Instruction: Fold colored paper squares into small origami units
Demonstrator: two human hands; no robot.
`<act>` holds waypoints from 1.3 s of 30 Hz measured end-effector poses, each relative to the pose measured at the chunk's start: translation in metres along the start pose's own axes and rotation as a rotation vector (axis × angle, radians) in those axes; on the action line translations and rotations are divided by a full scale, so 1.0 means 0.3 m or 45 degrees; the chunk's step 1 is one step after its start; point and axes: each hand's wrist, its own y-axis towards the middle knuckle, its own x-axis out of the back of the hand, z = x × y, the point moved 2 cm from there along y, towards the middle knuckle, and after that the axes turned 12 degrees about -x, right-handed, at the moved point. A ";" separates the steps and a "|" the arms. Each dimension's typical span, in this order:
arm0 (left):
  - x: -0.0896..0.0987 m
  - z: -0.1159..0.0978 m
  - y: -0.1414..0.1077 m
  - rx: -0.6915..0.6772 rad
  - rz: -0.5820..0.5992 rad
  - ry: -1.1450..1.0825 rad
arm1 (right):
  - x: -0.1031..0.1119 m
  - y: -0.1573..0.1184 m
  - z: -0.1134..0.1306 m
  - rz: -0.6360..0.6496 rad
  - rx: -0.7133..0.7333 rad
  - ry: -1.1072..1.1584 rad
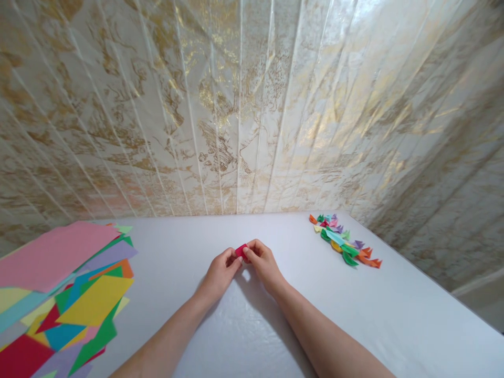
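Observation:
Between my two hands is a small folded piece of red paper (240, 250), held a little above the white table. My left hand (222, 270) pinches its left side between thumb and fingers. On the right side, my right hand (263, 262) grips it with the thumb in front and the fingers curled behind. Fingertips cover part of the paper, so its full folded shape is hidden.
Sheets and cut pieces of coloured paper (98, 299) lie in a loose pile on the left, a large pink sheet (59, 254) among them. Several small folded paper figures (336, 237) sit at the back right. A gold-patterned curtain (236, 131) hangs behind the table (177, 236).

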 end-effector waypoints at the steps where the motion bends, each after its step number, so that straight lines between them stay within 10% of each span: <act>1: 0.000 -0.002 0.000 0.007 0.005 -0.013 | -0.002 0.000 -0.001 0.016 -0.007 0.003; 39: 0.014 0.002 -0.001 0.047 -0.149 -0.090 | 0.006 0.010 -0.031 0.039 0.048 -0.266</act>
